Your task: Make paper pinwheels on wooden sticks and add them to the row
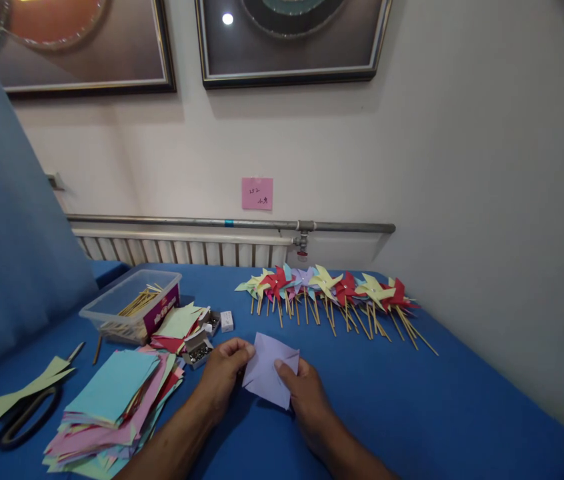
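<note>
A square of lavender paper [268,373], with slits running in from its corners, is held above the blue table between both hands. My left hand [229,367] pinches its upper left corner between thumb and fingers. On the right side, my right hand [305,390] grips the edge, thumb on top and fingers behind. Just left of my left hand are small open boxes of metal pins [197,352]. A thick stack of coloured paper sheets [117,387] lies beside my left forearm. Beyond the hands, finished paper pinwheels [327,283] on sticks lie in a row.
A clear plastic tub [107,310] holds thin wooden sticks. Black-handled scissors [27,420] lie at the left under a pale green paper strip [32,387]. A small white box [227,321] stands near the pin boxes. A radiator [187,250] and pipe run along the wall behind.
</note>
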`<state>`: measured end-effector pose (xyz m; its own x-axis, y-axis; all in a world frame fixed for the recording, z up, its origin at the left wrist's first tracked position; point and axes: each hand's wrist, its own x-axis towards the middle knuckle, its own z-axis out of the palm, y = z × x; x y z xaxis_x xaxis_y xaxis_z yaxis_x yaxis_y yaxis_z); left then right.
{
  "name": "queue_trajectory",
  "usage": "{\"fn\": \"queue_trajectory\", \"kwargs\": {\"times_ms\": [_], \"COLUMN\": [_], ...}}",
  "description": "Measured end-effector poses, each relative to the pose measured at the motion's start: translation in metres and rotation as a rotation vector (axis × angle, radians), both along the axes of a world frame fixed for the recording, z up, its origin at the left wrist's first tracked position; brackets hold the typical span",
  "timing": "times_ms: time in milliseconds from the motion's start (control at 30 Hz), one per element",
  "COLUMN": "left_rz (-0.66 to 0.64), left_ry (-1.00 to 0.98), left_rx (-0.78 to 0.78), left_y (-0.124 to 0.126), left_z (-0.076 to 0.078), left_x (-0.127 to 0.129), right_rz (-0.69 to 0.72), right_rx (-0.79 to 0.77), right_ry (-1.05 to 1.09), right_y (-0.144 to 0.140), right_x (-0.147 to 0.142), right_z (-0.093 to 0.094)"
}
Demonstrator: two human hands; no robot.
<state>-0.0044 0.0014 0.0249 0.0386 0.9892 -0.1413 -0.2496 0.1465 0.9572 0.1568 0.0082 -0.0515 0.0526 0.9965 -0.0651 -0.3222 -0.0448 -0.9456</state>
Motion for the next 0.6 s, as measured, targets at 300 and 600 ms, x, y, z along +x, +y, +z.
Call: {"fn": "queue_trajectory", "kwargs": {"times_ms": [300, 600], "left_rz": [0.100, 0.122], "left_ry": [0.155, 0.225], "left_rx": [0.083, 0.123], "left_y": [0.003, 0.003], "left_z": [0.009, 0.002], "left_x": [-0.001, -0.001], "right_rz": [0.081, 0.084], "right_rx": [-0.012, -0.027], "right_ry": [0.021, -0.055], "right_y": [-0.007, -0.004], "right_x": [0.002, 0.004], "right_z": [0.011, 0.008]}}
